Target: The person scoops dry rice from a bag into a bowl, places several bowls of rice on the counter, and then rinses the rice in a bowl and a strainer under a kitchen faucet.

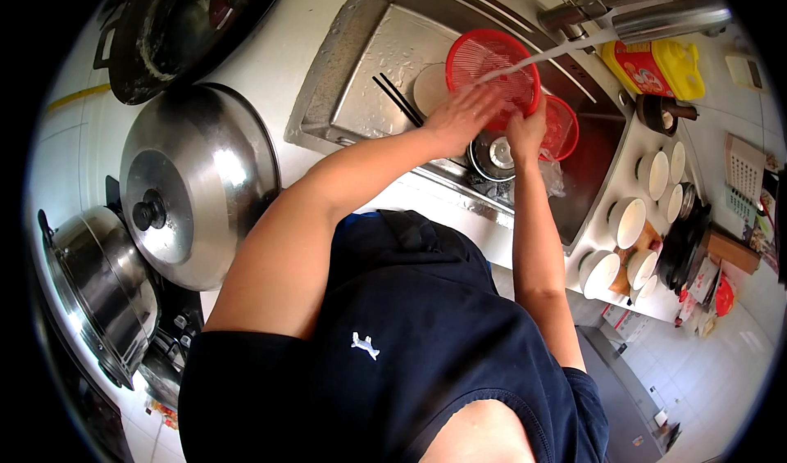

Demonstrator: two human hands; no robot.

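My right hand grips the rim of a red plastic strainer basket, tilted over the stainless steel sink. My left hand, blurred at the fingertips, lies over the strainer's near side with its fingers extended. A stream of water runs from the faucet into the strainer. Below it sits a second red basket, partly hidden by my right hand. A round metal vessel or lid, a pale round dish, dark chopsticks and a clear plastic bag are also in the sink.
Left of the sink are a large domed steel lid, a dark wok and a steel pot. On the right counter stand several white bowls, a wooden cutting board and a yellow jug behind the sink.
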